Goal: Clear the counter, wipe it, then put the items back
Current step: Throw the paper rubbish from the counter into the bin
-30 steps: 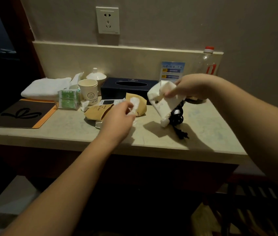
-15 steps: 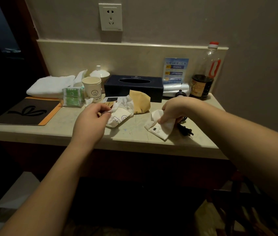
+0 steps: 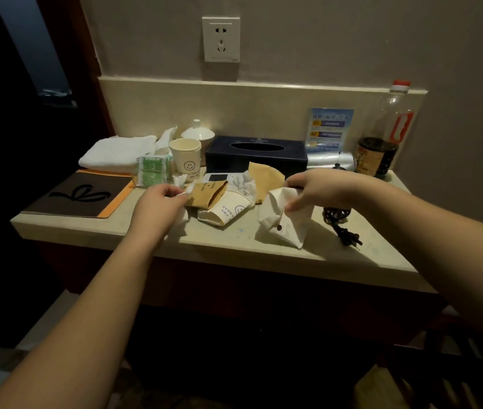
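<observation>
Head view, right hand (image 3: 320,190) lifted white paper bag (image 3: 284,219) upright off counter (image 3: 234,240)

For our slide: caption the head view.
Left hand pinches tissue; right hand grips white bag on cluttered counter.

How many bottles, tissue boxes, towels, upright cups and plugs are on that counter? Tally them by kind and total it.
Bottle: 1
Tissue box: 1
Towel: 1
Upright cup: 1
Plug: 1
Total: 5
</observation>
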### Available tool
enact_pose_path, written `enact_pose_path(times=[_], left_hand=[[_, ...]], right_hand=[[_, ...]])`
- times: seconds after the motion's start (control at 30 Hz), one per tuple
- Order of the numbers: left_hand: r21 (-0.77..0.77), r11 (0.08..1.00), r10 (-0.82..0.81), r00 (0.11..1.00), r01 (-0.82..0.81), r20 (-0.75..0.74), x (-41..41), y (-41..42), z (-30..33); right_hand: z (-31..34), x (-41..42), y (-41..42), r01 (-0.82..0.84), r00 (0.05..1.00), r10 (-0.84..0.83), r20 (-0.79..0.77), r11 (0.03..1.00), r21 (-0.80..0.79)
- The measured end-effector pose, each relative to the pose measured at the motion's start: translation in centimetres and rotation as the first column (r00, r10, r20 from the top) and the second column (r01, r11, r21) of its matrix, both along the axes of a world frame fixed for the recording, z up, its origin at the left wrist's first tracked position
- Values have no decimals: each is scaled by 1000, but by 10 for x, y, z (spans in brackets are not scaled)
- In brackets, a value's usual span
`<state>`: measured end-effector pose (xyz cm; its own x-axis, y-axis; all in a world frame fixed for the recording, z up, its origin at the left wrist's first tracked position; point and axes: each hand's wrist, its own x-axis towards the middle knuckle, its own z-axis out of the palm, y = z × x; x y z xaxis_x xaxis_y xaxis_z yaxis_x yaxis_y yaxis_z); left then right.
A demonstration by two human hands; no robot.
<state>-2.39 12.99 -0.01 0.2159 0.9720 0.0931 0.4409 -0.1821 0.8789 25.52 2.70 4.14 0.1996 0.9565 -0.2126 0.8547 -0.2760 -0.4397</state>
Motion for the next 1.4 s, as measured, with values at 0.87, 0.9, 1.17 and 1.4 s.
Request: enact_pose_path(times=[0.87, 0.9, 1.17, 1.4], left_hand=[[-167, 986, -49, 916, -20, -399, 40, 38, 16], [-167, 986, -42, 918, -26, -395, 40, 38, 16], [-220, 975, -52, 920, -37, -387, 41, 41, 18], [-273, 960, -65, 897, -63, -438, 41, 48, 19]], right_hand=[[10, 16, 75, 277, 908, -304, -289, 952, -130], [9, 16, 76, 293, 904, -320, -283, 947, -135], [6, 7, 80, 355, 908, -379, -181, 923, -149], [1, -1, 80, 367, 911, -393, -125, 911, -189]])
